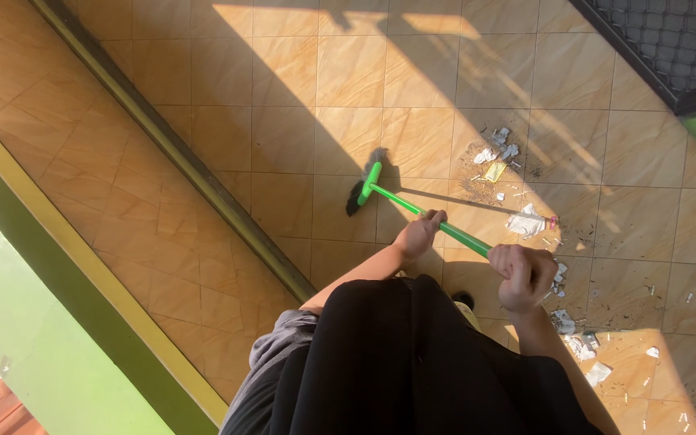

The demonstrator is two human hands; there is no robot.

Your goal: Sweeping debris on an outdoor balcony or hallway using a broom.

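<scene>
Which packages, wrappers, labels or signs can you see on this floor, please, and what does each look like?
Small yellow wrapper: flat, roughly rectangular, lying in the litter pile beyond the broom head.
Crumpled white wrapper or paper: beside the green broom handle, with a pink bit at its edge.
No signs or screens.

You stand on an orange tiled floor (283, 137) strewn with paper scraps (525, 223), a yellow wrapper (495, 171) and fine debris (614, 294).

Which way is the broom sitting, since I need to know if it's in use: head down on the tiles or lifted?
Down: the broom bristles meet the tiled floor, handle slanted, left hand and right hand gripping it.
</scene>
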